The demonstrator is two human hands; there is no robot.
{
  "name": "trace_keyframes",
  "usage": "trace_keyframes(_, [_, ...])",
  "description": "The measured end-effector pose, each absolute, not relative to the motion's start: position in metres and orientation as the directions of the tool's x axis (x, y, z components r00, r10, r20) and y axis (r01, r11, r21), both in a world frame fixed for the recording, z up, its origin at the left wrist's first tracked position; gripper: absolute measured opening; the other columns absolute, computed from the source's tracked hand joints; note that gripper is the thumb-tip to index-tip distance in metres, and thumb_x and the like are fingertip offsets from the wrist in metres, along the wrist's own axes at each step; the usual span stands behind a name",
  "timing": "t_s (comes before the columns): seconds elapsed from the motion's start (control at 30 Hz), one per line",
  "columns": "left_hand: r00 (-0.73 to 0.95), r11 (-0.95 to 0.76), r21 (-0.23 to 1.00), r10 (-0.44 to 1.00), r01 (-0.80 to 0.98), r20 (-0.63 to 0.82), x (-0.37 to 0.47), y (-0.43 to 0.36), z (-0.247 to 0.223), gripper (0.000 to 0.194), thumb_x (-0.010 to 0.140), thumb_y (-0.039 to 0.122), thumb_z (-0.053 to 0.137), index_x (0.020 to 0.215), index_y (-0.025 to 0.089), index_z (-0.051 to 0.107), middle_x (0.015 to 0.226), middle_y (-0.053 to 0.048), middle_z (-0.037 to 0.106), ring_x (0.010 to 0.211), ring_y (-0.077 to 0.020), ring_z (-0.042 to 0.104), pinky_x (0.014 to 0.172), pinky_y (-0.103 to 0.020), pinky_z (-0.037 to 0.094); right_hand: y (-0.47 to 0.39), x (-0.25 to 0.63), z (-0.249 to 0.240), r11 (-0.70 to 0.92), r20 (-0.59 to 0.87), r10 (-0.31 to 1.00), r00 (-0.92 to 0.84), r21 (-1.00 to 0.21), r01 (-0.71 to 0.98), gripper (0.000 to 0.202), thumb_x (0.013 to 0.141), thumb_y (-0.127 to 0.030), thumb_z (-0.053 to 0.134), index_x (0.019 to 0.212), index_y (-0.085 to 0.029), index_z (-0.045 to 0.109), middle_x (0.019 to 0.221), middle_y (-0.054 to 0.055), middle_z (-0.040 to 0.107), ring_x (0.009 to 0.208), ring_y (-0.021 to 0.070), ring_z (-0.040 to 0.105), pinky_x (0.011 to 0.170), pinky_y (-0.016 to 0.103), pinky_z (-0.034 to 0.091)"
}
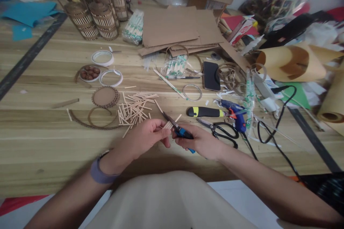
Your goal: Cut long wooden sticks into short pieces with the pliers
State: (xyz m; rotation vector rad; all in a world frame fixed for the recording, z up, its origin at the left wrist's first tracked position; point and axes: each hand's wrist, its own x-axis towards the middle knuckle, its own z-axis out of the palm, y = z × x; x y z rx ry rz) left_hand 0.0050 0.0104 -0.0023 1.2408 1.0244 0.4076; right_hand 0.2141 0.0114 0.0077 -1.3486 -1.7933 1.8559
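Near the table's front edge, my left hand point(153, 132) pinches a few thin wooden sticks point(168, 125) between thumb and fingers. My right hand point(200, 141) is wrapped around the blue and black handles of a pair of pliers point(183, 133). The dark jaws of the pliers reach up and left, across the held sticks; whether they bite on one I cannot tell. A loose pile of short wooden sticks point(134, 109) lies just beyond my left hand. Right of the pliers are black-handled scissors point(224, 128) and a black and yellow handled tool point(205, 112).
A blue glue gun point(238, 114) with a black cord lies right, near a phone point(211, 76). Cardboard sheets point(172, 25) and bundled sticks point(134, 27) lie behind. Small woven lanterns point(103, 18) stand back left. A bowl of brown beads point(90, 73) and tape rolls point(102, 58) sit left.
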Motion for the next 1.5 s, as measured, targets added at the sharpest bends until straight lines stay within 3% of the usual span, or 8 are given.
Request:
trace_keyframes(0.37, [0.517,0.332,0.916,0.756,0.226,-0.402,0.008,0.012,0.008,0.041,0.095,0.044,0.049,0.062,0.021,0.056,0.060,0.001,0.066,0.067,-0.0174,0.065,0.078,-0.029,0.046,0.010,0.214,0.017,-0.618,-0.617,0.570,-0.543,-0.757,0.211,0.029,0.068,-0.033,0.071,0.092,-0.020,0.061,0.081,0.000,0.062,0.071,0.0147,0.058,0.063,0.028,0.043])
trace_keyframes(0.6, [0.503,0.334,0.907,0.756,0.255,-0.419,0.009,0.009,0.006,0.042,0.097,0.046,0.044,0.063,0.021,0.049,0.056,0.003,0.058,0.057,-0.0147,0.058,0.065,-0.028,0.043,0.009,0.213,0.015,-0.610,-0.606,0.594,-0.529,-0.768,0.196,0.025,0.068,-0.031,0.070,0.089,-0.019,0.062,0.081,0.000,0.061,0.073,0.0144,0.058,0.065,0.028,0.044])
trace_keyframes(0.93, [0.496,0.308,0.910,0.765,0.278,-0.411,0.013,0.008,0.005,0.036,0.097,0.045,0.041,0.072,0.021,0.050,0.056,0.005,0.052,0.054,-0.0131,0.050,0.058,-0.026,0.038,0.005,0.208,-0.002,-0.518,-0.542,0.671,-0.506,-0.831,0.203,0.020,0.069,-0.026,0.065,0.086,-0.018,0.057,0.073,-0.004,0.053,0.057,0.0103,0.050,0.051,0.025,0.042])
trace_keyframes(1.17, [0.446,0.316,0.920,0.806,0.232,-0.389,0.004,0.014,0.004,0.035,0.094,0.048,0.045,0.070,0.022,0.049,0.055,0.004,0.050,0.053,-0.0139,0.049,0.058,-0.026,0.041,0.013,0.217,0.003,-0.352,-0.488,0.679,-0.548,-0.872,0.340,0.026,0.082,-0.040,0.064,0.096,-0.018,0.061,0.083,0.002,0.061,0.069,0.0139,0.055,0.061,0.027,0.044])
trace_keyframes(1.27, [0.382,0.260,0.924,0.853,0.281,-0.356,-0.008,0.019,0.007,0.030,0.092,0.045,0.046,0.074,0.022,0.053,0.056,0.005,0.049,0.055,-0.0151,0.051,0.061,-0.027,0.043,0.018,0.231,0.010,-0.202,-0.436,0.799,-0.413,-0.842,0.500,0.023,0.085,-0.041,0.060,0.094,-0.020,0.061,0.088,0.005,0.065,0.078,0.0190,0.058,0.070,0.031,0.046])
trace_keyframes(1.37, [0.375,0.166,0.888,0.862,0.428,-0.342,-0.011,0.020,0.005,0.030,0.095,0.040,0.042,0.075,0.022,0.054,0.058,0.004,0.051,0.058,-0.0165,0.054,0.063,-0.028,0.043,0.021,0.233,0.013,0.050,-0.137,0.969,-0.203,-0.701,0.711,0.016,0.089,-0.032,0.054,0.098,-0.021,0.059,0.096,0.010,0.067,0.088,0.0254,0.061,0.080,0.038,0.045])
trace_keyframes(1.43, [0.395,0.095,0.843,0.852,0.529,-0.343,-0.007,0.018,0.005,0.028,0.096,0.035,0.041,0.074,0.022,0.053,0.059,0.002,0.055,0.061,-0.0179,0.056,0.063,-0.028,0.041,0.022,0.226,0.013,0.242,0.056,0.963,-0.264,-0.610,0.754,0.017,0.090,-0.026,0.051,0.106,-0.021,0.057,0.111,0.013,0.067,0.101,0.0290,0.060,0.086,0.041,0.044])
trace_keyframes(1.5, [0.395,0.026,0.798,0.859,0.602,-0.327,-0.001,0.015,0.005,0.027,0.096,0.030,0.040,0.073,0.023,0.051,0.061,0.001,0.057,0.063,-0.0197,0.058,0.064,-0.029,0.039,0.023,0.214,0.010,0.401,0.108,0.904,-0.413,-0.551,0.732,0.020,0.090,-0.022,0.051,0.110,-0.021,0.056,0.118,0.014,0.066,0.109,0.0299,0.058,0.089,0.041,0.043])
